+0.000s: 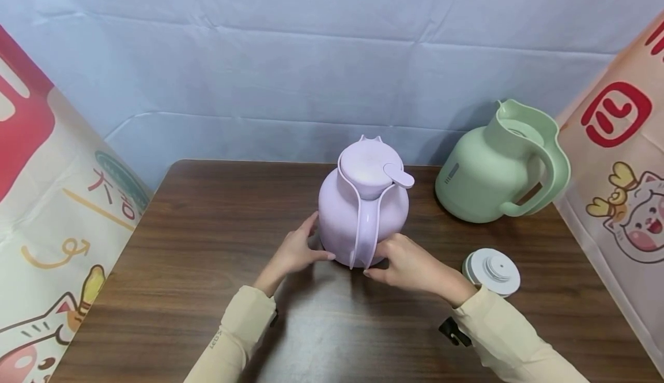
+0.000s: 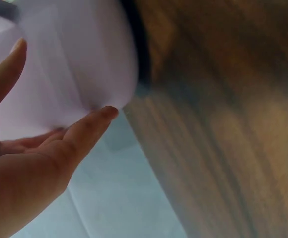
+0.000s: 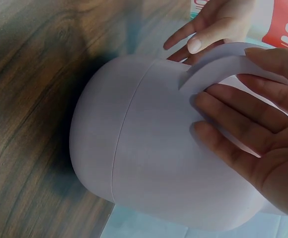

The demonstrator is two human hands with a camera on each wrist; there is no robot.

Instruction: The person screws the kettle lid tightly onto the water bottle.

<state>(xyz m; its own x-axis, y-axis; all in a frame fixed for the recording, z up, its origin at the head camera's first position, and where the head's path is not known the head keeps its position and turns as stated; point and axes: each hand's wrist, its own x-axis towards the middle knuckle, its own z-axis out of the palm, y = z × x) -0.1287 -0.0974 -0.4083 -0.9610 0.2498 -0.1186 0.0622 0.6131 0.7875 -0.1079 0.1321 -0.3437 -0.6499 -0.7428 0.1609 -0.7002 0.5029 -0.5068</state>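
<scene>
A lilac thermos jug point(image 1: 337, 210) stands near the middle back of the table, its handle toward the person and its lid on. My left hand point(image 1: 298, 250) touches the jug's left side with spread, fairly straight fingers. In the left wrist view, that hand's fingers point(image 2: 92, 129) lie along the lilac wall. At the handle point(image 1: 367, 227) is my right hand point(image 1: 412, 263). In the right wrist view, the right thumb lies over the handle point(image 3: 213, 74) and the fingers point(image 3: 233, 116) pass through beneath it, fingertips against the jug's body.
To the right at the back stands a green jug point(image 1: 474, 169) with an uncovered mouth. A round white stopper point(image 1: 498, 270) lies on the wooden table point(image 1: 218, 221) in front of it. Pale blue cloth point(image 1: 259, 83) hangs behind, with printed sheets along both sides.
</scene>
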